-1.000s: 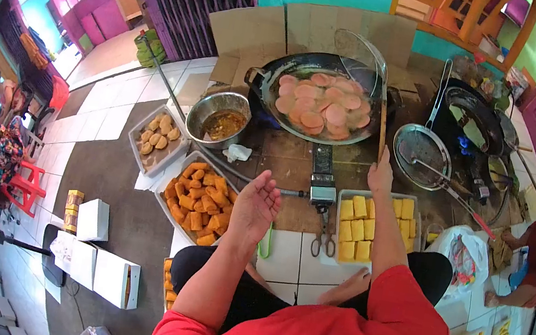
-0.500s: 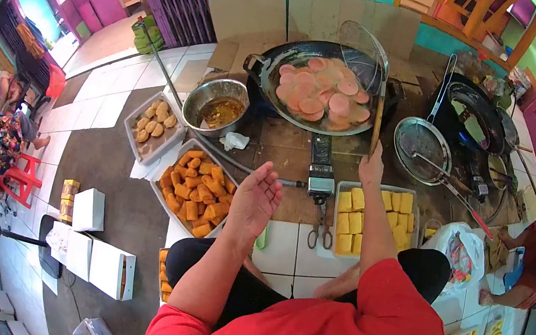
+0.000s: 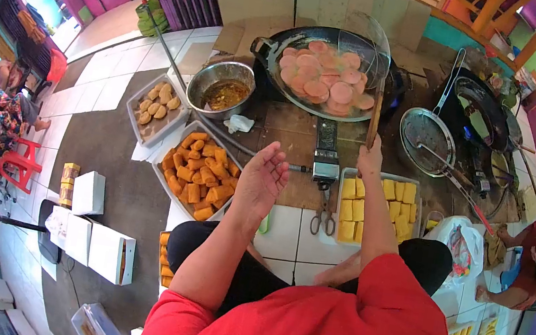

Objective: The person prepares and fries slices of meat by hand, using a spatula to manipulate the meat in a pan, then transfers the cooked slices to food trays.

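Note:
In the head view, my right hand (image 3: 369, 160) is closed around the wooden handle of a wire-mesh skimmer (image 3: 369, 47). The skimmer's basket is raised over the right rear part of a large wok (image 3: 303, 34). Pink round slices (image 3: 324, 78) crowd together in the wok's oil. My left hand (image 3: 264, 179) is held palm up with fingers spread, holding nothing. Beneath and left of it stands a tub of orange-brown fried pieces (image 3: 200, 174). Under my right forearm lies a tray of yellow blocks (image 3: 405, 207), partly hidden by the arm.
Left of the wok are a metal pot (image 3: 206, 73) and a container of round tan pieces (image 3: 157, 104). A sieve (image 3: 421, 132) and a second, dark pan (image 3: 479, 96) stand on the right. Scissors (image 3: 322, 222) lie before the burner. Another person's legs (image 3: 525, 268) are at far right.
The view has tilted slightly, so the wok and tubs sit higher in it. The skimmer's basket has turned a little and shows more of its mesh. My left hand stays raised and open.

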The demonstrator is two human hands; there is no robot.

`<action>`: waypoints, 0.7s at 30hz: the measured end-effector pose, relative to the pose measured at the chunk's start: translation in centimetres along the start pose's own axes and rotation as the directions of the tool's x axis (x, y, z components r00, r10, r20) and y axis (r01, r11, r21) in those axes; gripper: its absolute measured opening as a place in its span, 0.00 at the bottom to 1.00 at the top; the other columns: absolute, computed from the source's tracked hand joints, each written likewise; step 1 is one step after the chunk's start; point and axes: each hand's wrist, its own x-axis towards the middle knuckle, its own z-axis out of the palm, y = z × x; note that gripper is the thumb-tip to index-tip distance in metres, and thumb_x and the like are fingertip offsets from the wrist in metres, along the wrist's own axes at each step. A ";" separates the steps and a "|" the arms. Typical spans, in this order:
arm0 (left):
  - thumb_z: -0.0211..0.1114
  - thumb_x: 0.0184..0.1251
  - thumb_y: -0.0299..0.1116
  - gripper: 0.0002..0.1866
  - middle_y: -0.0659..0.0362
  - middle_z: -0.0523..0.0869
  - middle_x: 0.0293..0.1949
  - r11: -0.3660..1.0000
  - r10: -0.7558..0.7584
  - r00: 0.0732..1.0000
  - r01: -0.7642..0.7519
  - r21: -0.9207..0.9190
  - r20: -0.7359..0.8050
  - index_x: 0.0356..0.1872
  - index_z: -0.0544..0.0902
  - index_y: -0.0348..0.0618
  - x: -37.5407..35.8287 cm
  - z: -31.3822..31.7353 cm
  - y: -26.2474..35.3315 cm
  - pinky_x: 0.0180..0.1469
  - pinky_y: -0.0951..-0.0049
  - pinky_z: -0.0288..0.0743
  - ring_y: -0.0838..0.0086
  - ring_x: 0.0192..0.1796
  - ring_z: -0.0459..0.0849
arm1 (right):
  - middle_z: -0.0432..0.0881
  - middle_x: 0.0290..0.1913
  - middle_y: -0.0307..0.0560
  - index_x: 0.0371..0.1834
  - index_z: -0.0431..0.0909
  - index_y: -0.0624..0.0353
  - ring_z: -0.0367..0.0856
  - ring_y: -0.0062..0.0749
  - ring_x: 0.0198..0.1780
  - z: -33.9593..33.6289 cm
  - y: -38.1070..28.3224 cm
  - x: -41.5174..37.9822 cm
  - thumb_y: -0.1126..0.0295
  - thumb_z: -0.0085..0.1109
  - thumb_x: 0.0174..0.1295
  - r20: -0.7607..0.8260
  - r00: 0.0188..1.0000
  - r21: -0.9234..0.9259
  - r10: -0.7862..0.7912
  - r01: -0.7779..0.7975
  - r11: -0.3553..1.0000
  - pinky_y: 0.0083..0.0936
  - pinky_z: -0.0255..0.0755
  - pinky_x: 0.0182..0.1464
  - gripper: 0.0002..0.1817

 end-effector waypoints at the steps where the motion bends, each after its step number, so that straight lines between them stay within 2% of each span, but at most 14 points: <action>1: 0.60 0.67 0.36 0.12 0.66 0.80 0.38 1.000 -0.002 1.000 0.002 0.003 0.001 0.50 0.78 0.48 0.1 0.0 -0.1 0.43 0.76 0.75 0.77 0.39 0.79 | 0.78 0.48 0.71 0.74 0.47 0.54 0.78 0.66 0.46 0.0 0.8 -0.6 0.73 0.48 0.64 -0.047 0.995 -0.078 -0.091 0.087 0.993 0.50 0.72 0.47 0.35; 7: 0.61 0.66 0.34 0.12 0.66 0.81 0.37 1.000 -0.012 0.999 0.012 -0.001 0.041 0.49 0.78 0.47 -0.2 0.0 -0.4 0.42 0.76 0.76 0.77 0.38 0.80 | 0.77 0.52 0.70 0.75 0.48 0.54 0.77 0.67 0.50 -3.8 1.5 -5.2 0.74 0.49 0.63 -0.021 0.943 -0.192 -0.333 0.323 0.927 0.49 0.72 0.49 0.36; 10: 0.61 0.66 0.34 0.12 0.66 0.81 0.37 1.000 -0.005 0.999 0.005 0.009 0.035 0.49 0.78 0.47 -0.5 0.3 -0.4 0.42 0.76 0.76 0.76 0.38 0.80 | 0.76 0.55 0.68 0.75 0.48 0.54 0.76 0.67 0.53 -5.5 0.9 -6.2 0.74 0.50 0.64 0.033 0.947 -0.130 -0.318 0.320 0.938 0.48 0.71 0.51 0.36; 13: 0.61 0.66 0.34 0.11 0.66 0.81 0.36 1.000 0.000 0.999 0.000 -0.001 0.052 0.48 0.79 0.48 -0.4 0.0 -0.6 0.41 0.75 0.77 0.77 0.38 0.80 | 0.75 0.57 0.67 0.75 0.48 0.54 0.75 0.66 0.54 -7.0 -0.1 -7.4 0.73 0.50 0.64 0.125 0.972 -0.033 -0.199 0.205 0.978 0.48 0.70 0.52 0.35; 16: 0.62 0.65 0.34 0.11 0.66 0.81 0.36 1.000 -0.004 0.999 0.004 0.005 0.038 0.47 0.79 0.48 -0.6 0.0 -0.6 0.42 0.75 0.77 0.77 0.37 0.80 | 0.77 0.55 0.66 0.75 0.48 0.52 0.76 0.65 0.53 -6.7 1.1 -7.7 0.72 0.50 0.65 0.120 0.970 0.016 -0.211 0.211 0.977 0.47 0.70 0.52 0.35; 19: 0.62 0.65 0.33 0.11 0.66 0.81 0.36 1.000 -0.006 0.999 0.005 0.002 0.045 0.47 0.79 0.48 -0.6 0.0 -0.5 0.42 0.75 0.77 0.76 0.37 0.81 | 0.78 0.53 0.66 0.75 0.47 0.52 0.77 0.64 0.51 -5.3 3.9 -6.3 0.72 0.49 0.65 0.088 0.954 -0.047 -0.288 0.293 0.955 0.48 0.71 0.51 0.35; 21: 0.62 0.65 0.33 0.11 0.66 0.81 0.36 1.000 -0.003 0.999 0.003 -0.002 0.051 0.48 0.79 0.49 -0.4 -0.1 -0.6 0.42 0.75 0.77 0.76 0.37 0.81 | 0.78 0.53 0.67 0.75 0.47 0.52 0.77 0.64 0.51 -5.3 3.4 -6.0 0.73 0.49 0.65 0.108 0.977 -0.099 -0.186 0.196 0.976 0.47 0.71 0.51 0.35</action>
